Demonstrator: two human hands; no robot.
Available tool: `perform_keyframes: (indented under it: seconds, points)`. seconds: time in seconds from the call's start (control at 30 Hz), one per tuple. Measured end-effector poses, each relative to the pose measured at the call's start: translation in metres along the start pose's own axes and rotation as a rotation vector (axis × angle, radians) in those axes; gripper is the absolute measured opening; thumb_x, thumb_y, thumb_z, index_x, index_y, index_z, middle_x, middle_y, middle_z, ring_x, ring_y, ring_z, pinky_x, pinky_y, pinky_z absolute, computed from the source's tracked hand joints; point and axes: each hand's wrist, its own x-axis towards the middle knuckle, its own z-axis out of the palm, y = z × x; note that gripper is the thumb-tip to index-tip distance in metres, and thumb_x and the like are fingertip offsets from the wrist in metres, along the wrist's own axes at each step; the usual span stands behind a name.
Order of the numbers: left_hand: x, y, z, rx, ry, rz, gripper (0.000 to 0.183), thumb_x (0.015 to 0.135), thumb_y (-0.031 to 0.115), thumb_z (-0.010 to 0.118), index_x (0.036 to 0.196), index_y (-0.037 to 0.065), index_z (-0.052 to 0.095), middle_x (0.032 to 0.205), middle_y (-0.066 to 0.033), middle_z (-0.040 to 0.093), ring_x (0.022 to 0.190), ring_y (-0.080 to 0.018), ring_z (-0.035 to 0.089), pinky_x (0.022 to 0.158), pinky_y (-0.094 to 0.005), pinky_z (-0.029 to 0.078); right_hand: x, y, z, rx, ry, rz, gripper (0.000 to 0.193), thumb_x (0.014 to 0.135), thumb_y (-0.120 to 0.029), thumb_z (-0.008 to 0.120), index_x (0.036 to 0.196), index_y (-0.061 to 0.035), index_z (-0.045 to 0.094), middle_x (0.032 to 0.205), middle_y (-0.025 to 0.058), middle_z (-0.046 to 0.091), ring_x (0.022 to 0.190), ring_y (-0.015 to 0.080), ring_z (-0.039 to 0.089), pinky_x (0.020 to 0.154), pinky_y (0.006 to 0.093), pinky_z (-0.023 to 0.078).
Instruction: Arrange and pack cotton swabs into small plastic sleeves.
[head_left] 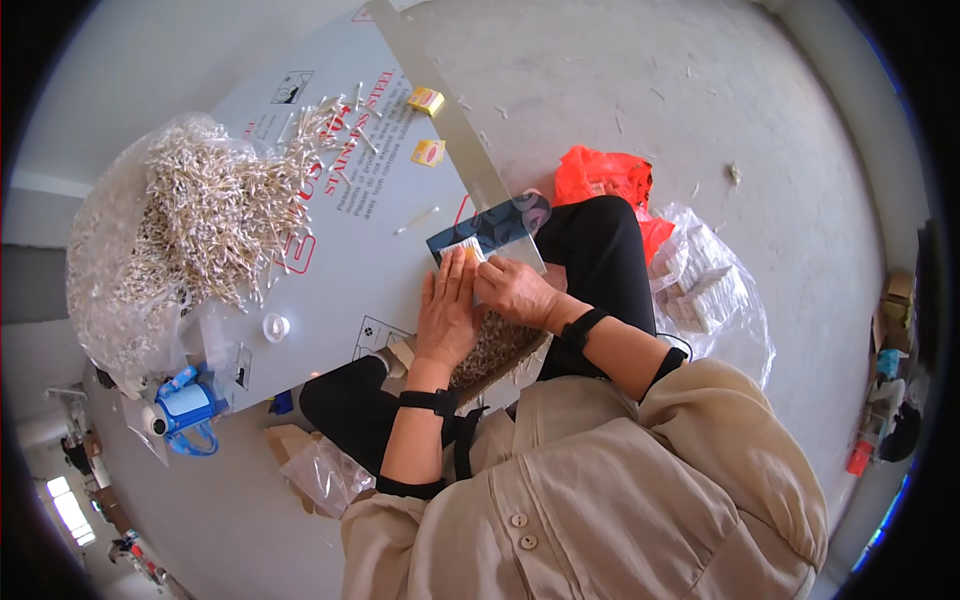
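Note:
A compact row of white cotton swabs (460, 246) lies at the table's near right edge, on a dark blue patterned sheet (500, 226). My left hand (448, 318) reaches over it, fingers close together and fingertips pressing the swabs. At the row's right end, the bent fingers of my right hand (517, 290) are closed on it; a bit of yellow shows between the hands, too small to name. Under my wrists is an open box (500, 352) of loose swabs, partly hidden. Farther left on the table, a big heap of swabs (215, 205) spills from a clear plastic bag (95, 250).
Two small yellow boxes (427, 152) lie on the metal-sheet table (330, 260), with a white round cap (275, 327) and a blue bottle (188, 408) at its near left. Right of my leg are a red plastic bag (600, 175) and a clear bag of white packs (710, 290).

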Motion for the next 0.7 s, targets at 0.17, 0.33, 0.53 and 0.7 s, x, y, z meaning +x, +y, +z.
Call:
perform_keyframes:
  seconds: [0.17, 0.33, 0.53, 0.7]
  points:
    - [0.001, -0.008, -0.017, -0.307, 0.253, 0.049, 0.047, 0.078, -0.003, 0.066, 0.123, 0.006, 0.061, 0.131, -0.0114, 0.056, 0.122, -0.0283, 0.053, 0.102, -0.0408, 0.041, 0.015, -0.005, -0.02, 0.203, 0.12, 0.13, 0.017, 0.07, -0.01, 0.062, 0.083, -0.0029, 0.055, 0.085, 0.0114, 0.054, 0.08, 0.0302, 0.057, 0.068, 0.0385, 0.05]
    - [0.01, 0.01, -0.06, -0.622, 0.374, -0.062, 0.02, 0.079, -0.008, 0.066, 0.097, 0.0, 0.065, 0.093, -0.0101, 0.065, 0.081, -0.0252, 0.064, 0.071, -0.0314, 0.051, 0.032, -0.01, -0.057, 0.368, 0.221, 0.258, 0.016, 0.075, -0.003, 0.067, 0.08, -0.0042, 0.053, 0.081, 0.0113, 0.052, 0.079, 0.0336, 0.056, 0.066, 0.0416, 0.048]
    - [0.003, 0.017, -0.077, -0.548, 0.391, 0.007, 0.015, 0.079, -0.01, 0.062, 0.09, -0.001, 0.062, 0.085, -0.0113, 0.063, 0.074, -0.0265, 0.063, 0.065, -0.0324, 0.051, 0.031, -0.024, -0.071, 0.413, 0.207, 0.278, 0.015, 0.077, -0.005, 0.068, 0.081, -0.0045, 0.054, 0.082, 0.0111, 0.053, 0.079, 0.0333, 0.056, 0.066, 0.0408, 0.047]
    - [-0.002, 0.022, -0.072, -0.328, 0.464, 0.079, 0.014, 0.076, -0.009, 0.056, 0.086, 0.001, 0.051, 0.081, -0.0142, 0.055, 0.07, -0.0346, 0.057, 0.062, -0.0409, 0.048, 0.038, -0.03, -0.075, 0.451, 0.27, 0.195, 0.013, 0.077, -0.009, 0.069, 0.082, -0.0048, 0.058, 0.084, 0.0093, 0.055, 0.081, 0.0306, 0.055, 0.068, 0.0389, 0.046]
